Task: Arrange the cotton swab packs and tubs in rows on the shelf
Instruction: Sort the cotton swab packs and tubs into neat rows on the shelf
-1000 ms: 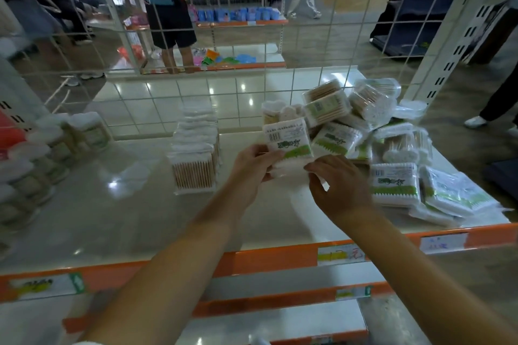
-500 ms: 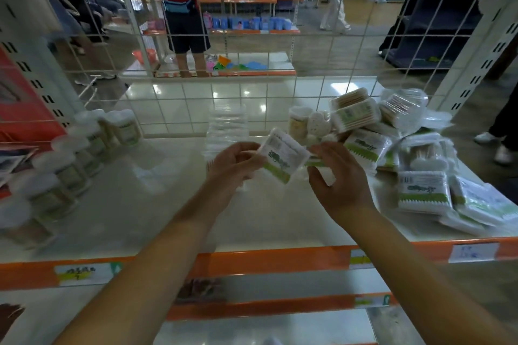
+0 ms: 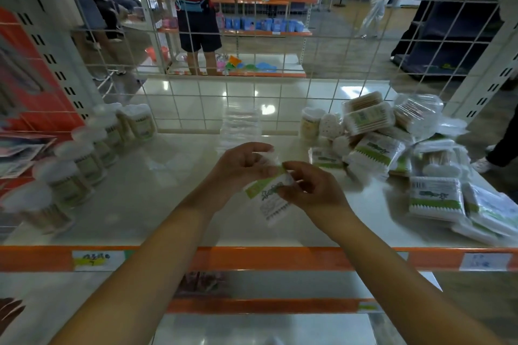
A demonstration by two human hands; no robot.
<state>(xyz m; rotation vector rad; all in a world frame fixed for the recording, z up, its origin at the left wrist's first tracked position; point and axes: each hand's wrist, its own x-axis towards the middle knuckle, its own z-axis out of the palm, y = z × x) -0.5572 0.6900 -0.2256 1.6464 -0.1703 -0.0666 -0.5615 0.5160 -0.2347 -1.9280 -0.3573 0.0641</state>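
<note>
Both hands hold one flat cotton swab pack point(image 3: 270, 196) with a white and green label above the middle of the white shelf point(image 3: 157, 204). My left hand point(image 3: 238, 168) pinches its upper left part, and my right hand point(image 3: 311, 190) grips its right side. The pack is tilted, its lower end pointing towards me. A row of clear packs point(image 3: 241, 126) stands behind my hands. Round tubs with white lids point(image 3: 84, 159) line the left side in a row. A loose heap of packs and tubs point(image 3: 392, 145) covers the right side.
A wire grid point(image 3: 280, 50) closes the shelf's back; people stand in the aisle beyond it. An orange front rail point(image 3: 252, 258) with price labels runs along the near edge. Lower shelves lie below. Red packaging point(image 3: 25, 92) sits at the far left.
The pack has come down and towards me and has turned, its green label strip now at the upper left. The camera has dipped lower, bringing the upper orange rail into view.
</note>
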